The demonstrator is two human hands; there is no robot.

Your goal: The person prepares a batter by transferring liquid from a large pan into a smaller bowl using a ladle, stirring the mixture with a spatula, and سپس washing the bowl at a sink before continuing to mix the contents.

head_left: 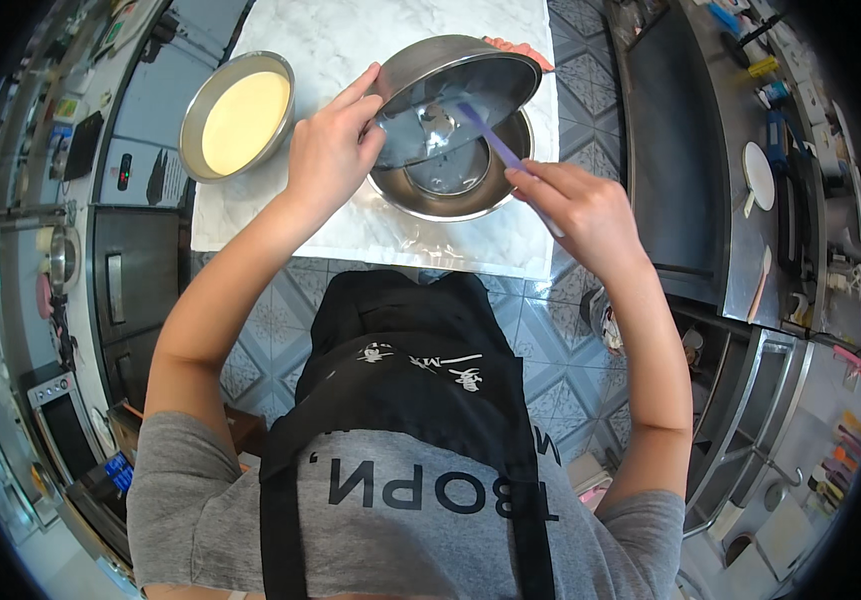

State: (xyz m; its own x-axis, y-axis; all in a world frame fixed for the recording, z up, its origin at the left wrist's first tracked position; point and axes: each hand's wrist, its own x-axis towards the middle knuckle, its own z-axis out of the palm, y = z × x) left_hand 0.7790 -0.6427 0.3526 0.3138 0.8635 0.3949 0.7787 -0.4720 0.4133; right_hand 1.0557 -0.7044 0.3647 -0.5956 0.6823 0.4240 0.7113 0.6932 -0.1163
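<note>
My left hand (336, 142) grips the rim of a stainless steel bowl (438, 56), which is tipped on its side with its mouth towards me. A thin, translucent whitish residue coats its inside. In my right hand (580, 206) is a purple spatula (501, 146); its head rests inside the tipped bowl, apparently against the wall. Directly below, a second steel bowl (441, 210) stands on the marble-patterned table (310, 30), with a translucent whitish content partly hidden by the tipped bowl. Left of my left hand, a third metal bowl (194, 142) holds smooth pale-yellow batter or cream (246, 124).
A pink cloth (524, 52) lies at the table's far right, behind the tipped bowl. To the right runs a steel counter (745, 247) with a white round-headed utensil (758, 176) and a spatula (760, 285). Cabinets (137, 270) stand to the left, beside the tiled floor (550, 337).
</note>
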